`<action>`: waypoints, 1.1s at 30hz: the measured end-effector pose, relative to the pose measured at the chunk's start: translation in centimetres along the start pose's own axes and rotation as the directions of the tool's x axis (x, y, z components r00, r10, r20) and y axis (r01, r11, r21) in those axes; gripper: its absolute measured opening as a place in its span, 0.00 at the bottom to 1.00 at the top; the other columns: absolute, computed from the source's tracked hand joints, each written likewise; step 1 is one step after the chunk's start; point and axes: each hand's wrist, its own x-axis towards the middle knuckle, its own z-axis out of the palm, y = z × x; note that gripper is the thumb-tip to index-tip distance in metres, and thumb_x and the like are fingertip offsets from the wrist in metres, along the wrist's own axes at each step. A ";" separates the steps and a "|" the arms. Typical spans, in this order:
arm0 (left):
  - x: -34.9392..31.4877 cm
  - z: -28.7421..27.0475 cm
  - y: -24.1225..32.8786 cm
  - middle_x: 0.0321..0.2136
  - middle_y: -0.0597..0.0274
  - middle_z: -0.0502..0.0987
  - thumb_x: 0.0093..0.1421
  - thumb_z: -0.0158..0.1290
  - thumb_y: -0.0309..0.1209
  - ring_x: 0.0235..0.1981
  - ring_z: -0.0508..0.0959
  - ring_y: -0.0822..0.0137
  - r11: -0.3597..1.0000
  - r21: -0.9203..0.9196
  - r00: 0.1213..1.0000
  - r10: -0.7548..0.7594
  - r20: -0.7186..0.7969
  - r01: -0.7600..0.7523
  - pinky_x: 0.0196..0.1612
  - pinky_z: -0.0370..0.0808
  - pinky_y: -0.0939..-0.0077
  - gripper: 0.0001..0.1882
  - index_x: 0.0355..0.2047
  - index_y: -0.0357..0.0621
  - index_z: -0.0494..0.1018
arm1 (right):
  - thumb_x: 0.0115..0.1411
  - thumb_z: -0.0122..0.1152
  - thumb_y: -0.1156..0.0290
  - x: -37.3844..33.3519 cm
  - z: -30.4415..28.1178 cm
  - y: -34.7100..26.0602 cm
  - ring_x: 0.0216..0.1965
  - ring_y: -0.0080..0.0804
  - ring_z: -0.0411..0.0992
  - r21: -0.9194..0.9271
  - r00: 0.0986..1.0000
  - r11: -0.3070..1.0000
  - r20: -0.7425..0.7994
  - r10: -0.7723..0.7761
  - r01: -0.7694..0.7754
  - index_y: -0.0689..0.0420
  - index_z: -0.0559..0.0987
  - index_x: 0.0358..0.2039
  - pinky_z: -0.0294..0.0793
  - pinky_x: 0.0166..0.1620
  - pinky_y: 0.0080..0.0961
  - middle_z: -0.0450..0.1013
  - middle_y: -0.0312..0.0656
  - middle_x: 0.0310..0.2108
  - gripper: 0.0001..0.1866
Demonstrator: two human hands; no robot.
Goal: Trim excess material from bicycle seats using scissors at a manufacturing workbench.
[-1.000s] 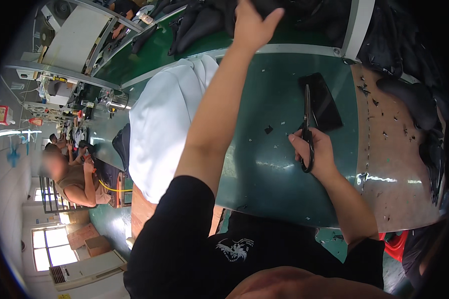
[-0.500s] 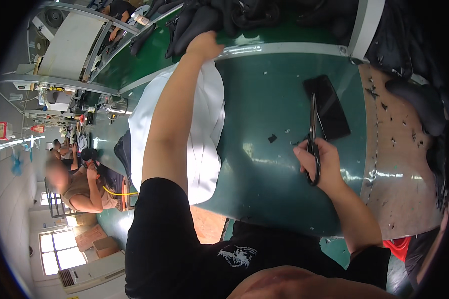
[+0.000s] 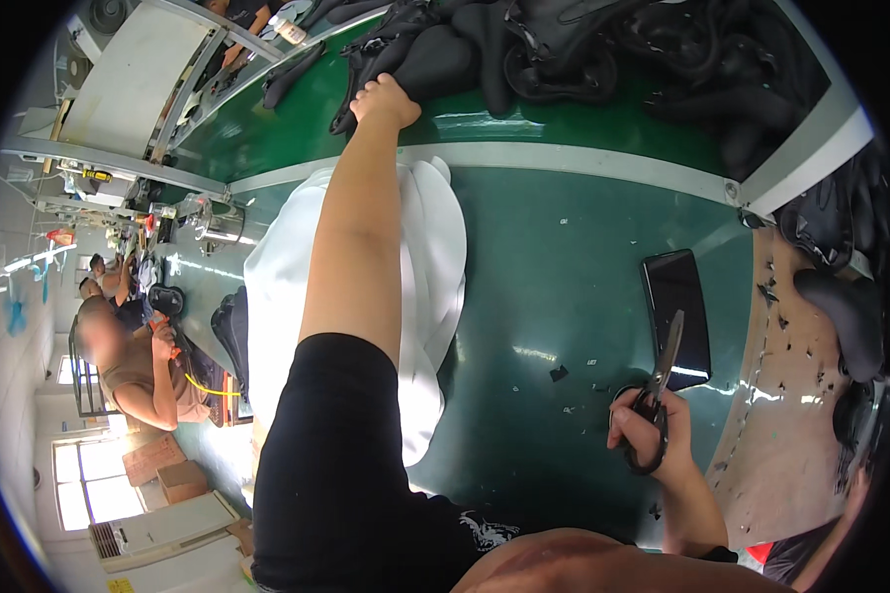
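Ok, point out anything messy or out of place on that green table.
Small dark scraps are scattered on the green table near the right hand, which holds scissors. More scraps litter the tan board at right. White fabric droops over the table's left edge.

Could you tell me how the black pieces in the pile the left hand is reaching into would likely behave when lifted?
The black pieces lie slumped and curled over one another, so they probably bend rather than stay stiff. Heaped and overlapping, one may drag neighbours along. The left hand rests at the pile's edge, on one piece, suggesting they are light.
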 end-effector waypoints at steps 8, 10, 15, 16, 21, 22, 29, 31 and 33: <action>-5.0 -6.6 -3.2 0.52 0.46 0.81 0.52 0.59 0.38 0.55 0.80 0.51 0.976 0.063 0.976 0.204 0.081 -0.209 0.59 0.77 0.58 0.25 0.50 0.42 0.80 | 0.64 0.62 0.71 0.1 -0.2 -0.2 0.22 0.28 0.74 0.004 0.999 1.000 0.019 -0.030 0.029 0.66 0.78 0.35 0.77 0.28 0.26 0.74 0.41 0.22 0.09; -7.0 -8.9 -4.5 0.53 0.46 0.81 0.52 0.59 0.38 0.55 0.80 0.49 0.968 0.095 0.973 0.229 0.022 -0.230 0.59 0.77 0.58 0.25 0.50 0.42 0.80 | 0.64 0.61 0.71 -0.1 -0.1 -0.2 0.21 0.28 0.74 -0.014 0.996 0.997 0.040 -0.076 0.076 0.66 0.78 0.35 0.76 0.28 0.26 0.74 0.41 0.21 0.09; -12.0 -9.6 -5.2 0.54 0.45 0.79 0.51 0.66 0.53 0.57 0.79 0.49 0.939 -0.047 0.938 0.335 -0.093 -0.340 0.58 0.76 0.62 0.41 0.58 0.36 0.74 | 0.65 0.63 0.67 -0.6 0.1 0.5 0.20 0.26 0.72 -0.139 0.985 0.975 0.009 -0.172 0.171 0.63 0.77 0.34 0.72 0.26 0.23 0.73 0.38 0.19 0.11; -12.1 -8.9 -6.1 0.55 0.43 0.79 0.52 0.65 0.58 0.58 0.78 0.48 0.923 -0.059 0.923 0.375 -0.084 -0.381 0.58 0.76 0.61 0.43 0.58 0.36 0.73 | 0.64 0.64 0.65 -0.6 0.8 0.1 0.20 0.25 0.72 -0.153 0.985 0.973 -0.008 -0.175 0.172 0.63 0.77 0.33 0.70 0.26 0.22 0.73 0.37 0.19 0.12; -11.0 -2.2 -6.2 0.57 0.39 0.77 0.53 0.59 0.61 0.62 0.74 0.44 0.938 -0.062 0.931 0.345 0.120 -0.340 0.66 0.70 0.57 0.42 0.57 0.37 0.77 | 0.65 0.64 0.66 0.0 1.4 1.6 0.19 0.25 0.71 -0.152 0.964 0.952 0.002 -0.267 0.264 0.62 0.78 0.35 0.69 0.26 0.21 0.72 0.37 0.19 0.11; -10.2 -2.5 -9.3 0.58 0.41 0.76 0.54 0.58 0.59 0.64 0.73 0.46 0.935 -0.046 0.933 0.345 -0.101 -0.351 0.66 0.70 0.56 0.39 0.57 0.41 0.78 | 0.65 0.64 0.66 0.3 2.8 1.1 0.20 0.25 0.71 -0.131 0.958 0.949 0.025 -0.287 0.288 0.63 0.77 0.35 0.69 0.26 0.22 0.72 0.37 0.20 0.11; -10.1 1.1 -1.9 0.68 0.43 0.62 0.54 0.64 0.53 0.68 0.65 0.43 0.923 -0.347 0.986 -0.157 0.050 0.165 0.68 0.65 0.55 0.55 0.72 0.36 0.52 | 0.67 0.59 0.66 -0.3 2.0 1.2 0.22 0.27 0.69 -0.176 0.975 0.964 -0.066 -0.211 0.197 0.66 0.76 0.36 0.70 0.27 0.23 0.69 0.39 0.22 0.13; -9.9 3.5 -1.9 0.68 0.45 0.59 0.58 0.61 0.55 0.68 0.62 0.45 0.940 -0.306 0.981 -0.180 -0.075 0.149 0.68 0.61 0.53 0.54 0.72 0.36 0.50 | 0.68 0.57 0.68 -0.1 1.8 1.6 0.22 0.27 0.68 -0.167 0.978 0.966 -0.029 -0.207 0.199 0.66 0.75 0.37 0.71 0.27 0.25 0.69 0.40 0.23 0.12; -9.5 4.4 -0.2 0.66 0.46 0.62 0.57 0.62 0.57 0.66 0.63 0.45 0.934 -0.309 0.968 -0.225 -0.114 0.181 0.67 0.62 0.54 0.52 0.71 0.37 0.54 | 0.67 0.58 0.64 -0.2 1.0 1.8 0.24 0.27 0.68 -0.171 0.985 0.972 -0.033 -0.168 0.160 0.64 0.75 0.38 0.70 0.27 0.24 0.67 0.38 0.24 0.14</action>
